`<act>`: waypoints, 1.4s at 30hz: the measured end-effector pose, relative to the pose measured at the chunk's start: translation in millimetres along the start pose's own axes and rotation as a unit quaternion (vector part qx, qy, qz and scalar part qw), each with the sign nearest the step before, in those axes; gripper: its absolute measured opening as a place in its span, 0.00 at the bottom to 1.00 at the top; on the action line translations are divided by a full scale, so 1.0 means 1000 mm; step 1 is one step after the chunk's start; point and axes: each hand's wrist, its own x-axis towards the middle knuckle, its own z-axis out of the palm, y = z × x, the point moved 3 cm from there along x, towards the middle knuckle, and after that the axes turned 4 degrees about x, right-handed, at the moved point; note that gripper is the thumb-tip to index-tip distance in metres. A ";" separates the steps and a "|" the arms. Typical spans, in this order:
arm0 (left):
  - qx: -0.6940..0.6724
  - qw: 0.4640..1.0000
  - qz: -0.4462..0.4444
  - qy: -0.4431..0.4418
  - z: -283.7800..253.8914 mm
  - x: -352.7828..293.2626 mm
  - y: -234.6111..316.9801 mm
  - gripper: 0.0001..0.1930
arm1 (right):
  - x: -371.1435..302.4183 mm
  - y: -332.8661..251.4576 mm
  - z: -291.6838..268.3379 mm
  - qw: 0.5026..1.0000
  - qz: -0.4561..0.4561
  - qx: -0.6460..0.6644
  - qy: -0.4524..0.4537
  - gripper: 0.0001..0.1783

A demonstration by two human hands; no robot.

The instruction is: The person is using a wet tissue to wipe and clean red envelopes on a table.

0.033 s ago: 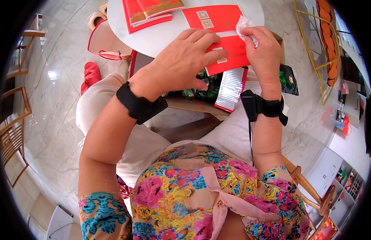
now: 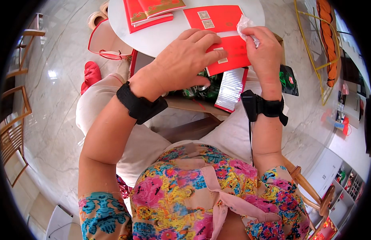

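At the near edge of the round white table (image 2: pixel 145 42) lies a red card (image 2: pixel 237 54) with a small pale printed patch. My left hand (image 2: pixel 185 56) rests over its left end, fingers spread and thumb apart. A crumpled white tissue (image 2: pixel 244 26) is pinched in my right hand (image 2: pixel 265 46), at the card's right side. Just beyond lies another red panel (image 2: pixel 224 18) with two square printed codes; I cannot tell whether the two are joined. Black straps circle both my wrists.
Red-and-gold folders (image 2: pixel 149 12) are stacked on the table's far left. Below my hands, a cardboard box (image 2: pixel 185 105) holds dark green packets and a silver-lined red piece (image 2: pixel 230 90). A red bag (image 2: pixel 109 44) stands left, a yellow metal frame (image 2: pixel 307 44) right.
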 end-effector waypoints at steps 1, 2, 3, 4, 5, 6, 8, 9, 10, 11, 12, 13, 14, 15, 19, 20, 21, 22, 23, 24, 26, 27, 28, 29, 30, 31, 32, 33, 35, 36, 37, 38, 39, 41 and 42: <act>-0.011 1.000 0.006 0.010 0.000 -0.001 -0.001 0.23 | 0.002 0.000 0.001 1.000 -0.002 0.002 -0.001 0.08; -0.009 1.000 0.004 0.011 0.000 -0.003 -0.004 0.23 | 0.004 0.001 -0.001 0.999 -0.027 -0.011 0.032 0.08; -0.020 1.000 -0.001 -0.022 0.001 -0.002 -0.007 0.25 | 0.004 0.001 -0.003 0.996 -0.052 -0.024 0.064 0.08; -0.031 0.998 -0.005 -0.055 0.002 -0.003 -0.009 0.27 | 0.006 0.001 -0.005 0.996 -0.053 -0.024 0.064 0.08; -0.031 0.998 -0.006 -0.054 0.001 -0.004 -0.010 0.27 | 0.008 0.002 -0.009 0.995 -0.042 -0.024 0.090 0.08; -0.057 0.995 -0.048 -0.072 -0.003 -0.002 -0.011 0.25 | 0.009 0.004 -0.013 0.992 -0.030 -0.024 0.117 0.07; -0.084 0.989 -0.089 -0.088 0.000 -0.001 -0.013 0.23 | 0.009 0.014 -0.016 0.991 -0.026 -0.025 0.131 0.07; -0.077 0.996 -0.049 -0.005 -0.001 0.000 -0.010 0.18 | 0.010 0.014 -0.017 0.989 -0.029 -0.008 0.144 0.07; -0.070 0.994 -0.008 0.078 -0.003 -0.001 -0.007 0.14 | 0.010 0.014 -0.018 0.987 -0.031 0.008 0.158 0.06; -0.069 0.995 -0.008 0.078 0.000 -0.002 -0.007 0.14 | 0.011 0.013 -0.017 0.987 -0.032 0.008 0.158 0.06; -0.025 0.997 -0.001 0.076 0.002 -0.001 -0.005 0.12 | 0.011 0.012 -0.016 0.987 -0.037 0.010 0.159 0.06; 0.018 0.997 0.006 0.073 0.003 0.000 -0.003 0.10 | 0.010 0.011 -0.015 0.986 -0.041 0.011 0.159 0.06; 0.018 0.997 0.007 0.073 0.003 0.000 -0.003 0.10 | 0.010 0.009 -0.015 0.986 -0.041 0.011 0.160 0.06; 0.000 0.997 0.003 0.072 0.002 0.001 -0.004 0.11 | 0.010 0.007 -0.015 0.986 -0.036 0.009 0.161 0.06; -0.079 0.989 -0.094 0.080 -0.006 0.002 -0.008 0.08 | 0.011 0.008 -0.017 0.986 -0.019 0.015 0.165 0.06; -0.080 0.989 -0.093 0.080 -0.005 0.003 -0.007 0.08 | 0.010 0.008 -0.018 0.986 -0.018 0.013 0.166 0.06; -0.117 0.976 -0.132 0.128 -0.005 0.003 -0.009 0.07 | 0.009 0.008 -0.019 0.986 -0.013 0.017 0.165 0.06; -0.153 0.957 -0.170 0.176 -0.007 0.002 -0.011 0.06 | 0.008 0.008 -0.019 0.986 -0.007 0.020 0.164 0.06; -0.153 0.957 -0.170 0.176 -0.007 0.002 -0.011 0.06 | 0.008 0.009 -0.020 0.986 -0.007 0.020 0.164 0.06; -0.178 0.944 -0.218 0.173 -0.007 0.002 -0.013 0.06 | 0.008 0.012 -0.021 0.984 0.008 0.032 0.175 0.05; -0.201 0.928 -0.265 0.169 -0.006 0.001 -0.015 0.06 | 0.007 0.017 -0.023 0.981 0.023 0.044 0.186 0.05; -0.228 0.914 -0.289 0.172 -0.004 0.000 -0.018 0.06 | 0.007 0.018 -0.026 0.972 0.002 0.061 0.227 0.05; -0.254 0.898 -0.313 0.175 -0.003 -0.002 -0.020 0.07 | 0.006 0.018 -0.028 0.960 -0.019 0.078 0.268 0.06; -0.254 0.898 -0.313 0.175 -0.002 -0.002 -0.021 0.07 | 0.006 0.017 -0.029 0.960 -0.019 0.079 0.268 0.06; -0.257 0.893 -0.327 0.172 -0.003 -0.002 -0.022 0.06 | 0.006 0.013 -0.031 0.957 -0.050 0.063 0.279 0.06; -0.259 0.887 -0.342 0.168 -0.003 -0.003 -0.023 0.06 | 0.006 0.009 -0.033 0.952 -0.080 0.047 0.291 0.06; -0.259 0.887 -0.342 0.168 -0.002 -0.003 -0.024 0.06 | 0.006 0.006 -0.033 0.952 -0.080 0.047 0.290 0.06; -0.274 0.876 -0.353 0.179 -0.001 -0.004 -0.027 0.08 | 0.007 0.000 -0.030 0.961 -0.094 0.049 0.256 0.06; -0.288 0.865 -0.364 0.190 0.001 -0.006 -0.029 0.11 | 0.008 -0.009 -0.022 0.968 -0.108 0.051 0.222 0.07; -0.280 0.868 -0.360 0.196 0.000 -0.006 -0.029 0.11 | 0.008 -0.015 -0.013 0.977 -0.118 0.043 0.174 0.07; -0.271 0.871 -0.356 0.201 -0.001 -0.006 -0.029 0.11 | 0.009 -0.021 -0.005 0.983 -0.129 0.035 0.125 0.08; -0.272 0.871 -0.355 0.201 -0.001 -0.006 -0.028 0.11 | 0.008 -0.024 0.001 0.983 -0.128 0.034 0.125 0.08; -0.245 0.880 -0.354 0.198 -0.003 -0.006 -0.026 0.11 | 0.007 -0.025 0.010 0.989 -0.105 0.060 0.083 0.08; -0.219 0.889 -0.353 0.195 -0.008 -0.004 -0.023 0.12 | 0.004 -0.027 0.024 0.993 -0.074 0.093 0.020 0.10; -0.200 0.894 -0.366 0.167 -0.010 -0.003 -0.021 0.13 | 0.003 -0.027 0.026 0.993 -0.075 0.092 0.020 0.10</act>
